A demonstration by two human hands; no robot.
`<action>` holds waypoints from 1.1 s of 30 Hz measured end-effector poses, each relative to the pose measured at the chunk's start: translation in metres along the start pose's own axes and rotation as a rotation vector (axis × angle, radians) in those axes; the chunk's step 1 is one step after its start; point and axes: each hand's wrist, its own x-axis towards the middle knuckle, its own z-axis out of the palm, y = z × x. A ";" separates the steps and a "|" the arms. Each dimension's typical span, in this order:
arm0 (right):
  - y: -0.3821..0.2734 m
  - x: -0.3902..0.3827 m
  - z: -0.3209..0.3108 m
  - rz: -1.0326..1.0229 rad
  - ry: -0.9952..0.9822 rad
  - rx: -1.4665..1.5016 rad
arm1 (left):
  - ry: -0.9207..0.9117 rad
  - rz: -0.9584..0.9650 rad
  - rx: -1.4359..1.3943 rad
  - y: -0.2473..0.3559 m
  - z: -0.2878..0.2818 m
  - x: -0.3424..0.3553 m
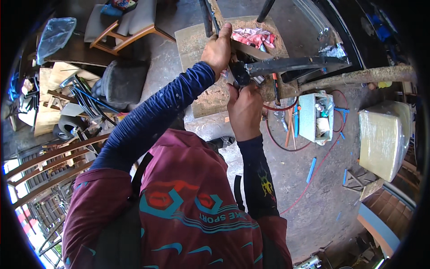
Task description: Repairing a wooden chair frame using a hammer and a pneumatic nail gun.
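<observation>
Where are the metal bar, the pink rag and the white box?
Metal bar (291,65), head view, middle of its dark flat face.
Pink rag (254,36), head view, centre of the crumpled cloth.
White box (307,117), head view, its left outer wall.

We see a wooden chair with grey cushions at upper left, and a clear plastic bag beside it. A pink rag lies on a sawdust-covered board. A pale blue box of small bottles sits on the concrete floor, ringed by a red cable. At right stands a plastic-wrapped yellowish block. Stacked wooden frames fill the left edge, near a dark grey cushion.
</observation>
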 end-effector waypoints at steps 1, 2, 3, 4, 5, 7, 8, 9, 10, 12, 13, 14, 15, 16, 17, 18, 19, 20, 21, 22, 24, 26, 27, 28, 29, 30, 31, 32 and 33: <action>0.000 -0.001 0.001 0.049 -0.017 -0.011 | 0.005 0.006 0.010 0.001 -0.003 -0.002; 0.001 0.001 0.004 -0.027 0.074 -0.030 | 0.004 -0.014 -0.005 -0.001 -0.007 0.002; 0.004 -0.003 0.006 -0.024 0.079 -0.020 | 0.003 -0.035 -0.022 -0.002 -0.009 0.005; 0.010 -0.003 0.009 -0.005 0.074 0.192 | 0.084 -0.031 -0.070 -0.007 -0.009 0.011; 0.020 -0.003 0.014 0.024 0.075 0.399 | 0.075 -0.023 -0.063 0.000 -0.005 0.001; 0.028 -0.006 0.026 0.010 0.170 0.461 | -0.030 -0.096 -0.054 0.010 -0.006 -0.020; 0.029 -0.009 0.029 -0.002 0.199 0.487 | -0.074 -0.083 -0.048 0.008 -0.006 -0.020; 0.030 -0.010 0.031 -0.013 0.227 0.512 | -0.074 -0.079 -0.044 0.009 -0.003 -0.025; 0.028 -0.010 0.030 0.012 0.189 0.510 | -0.027 -0.059 -0.045 0.013 -0.001 -0.032; 0.027 -0.011 0.033 -0.008 0.204 0.483 | 0.066 -0.055 0.026 0.002 0.001 -0.022; 0.030 -0.008 0.034 -0.022 0.228 0.443 | 0.065 -0.049 0.036 0.005 0.005 -0.026; 0.031 -0.008 0.037 0.010 0.204 0.465 | 0.116 -0.069 0.027 0.005 0.009 -0.032; 0.034 -0.008 0.039 0.017 0.211 0.473 | 0.166 -0.090 0.019 0.006 0.015 -0.036; 0.031 -0.009 0.038 -0.019 0.229 0.451 | 0.227 -0.019 0.014 0.004 0.016 -0.042; 0.028 -0.010 0.037 -0.055 0.246 0.428 | 0.224 -0.014 0.017 0.001 0.013 -0.040; 0.026 -0.011 0.036 -0.078 0.253 0.410 | 0.237 0.066 0.065 -0.004 0.009 -0.035; 0.026 -0.010 0.036 -0.073 0.254 0.416 | 0.254 0.141 0.119 -0.004 0.008 -0.031; 0.026 -0.009 0.036 -0.035 0.211 0.467 | 0.266 0.105 0.142 -0.003 0.007 -0.028; 0.025 -0.007 0.035 0.001 0.169 0.514 | 0.264 0.108 0.143 -0.002 0.008 -0.025; 0.029 -0.008 0.035 0.002 0.168 0.512 | 0.285 0.135 0.181 -0.001 0.011 -0.028; 0.038 -0.011 0.031 -0.022 0.123 0.649 | 0.296 0.166 0.209 0.002 0.015 -0.037; 0.036 -0.016 0.011 -0.016 0.103 0.670 | 0.264 0.180 0.257 0.001 0.015 -0.038; 0.033 -0.019 -0.002 -0.010 0.071 0.701 | 0.257 0.185 0.246 0.000 0.012 -0.038; 0.031 -0.020 -0.023 0.058 -0.040 0.467 | 0.243 0.224 0.233 -0.005 0.010 -0.037; 0.036 -0.014 -0.024 -0.050 0.048 0.361 | 0.226 0.270 0.215 -0.007 0.010 -0.035; 0.045 -0.011 -0.033 -0.017 0.150 0.342 | 0.234 0.219 0.199 -0.007 0.011 -0.031; 0.027 -0.003 -0.061 0.023 0.238 0.322 | 0.221 0.212 0.186 -0.012 0.009 -0.031; 0.028 0.011 -0.077 -0.109 0.371 0.170 | 0.234 0.215 0.206 -0.010 0.012 -0.032; 0.028 0.027 -0.094 -0.243 0.497 0.014 | 0.248 0.215 0.225 -0.008 0.015 -0.033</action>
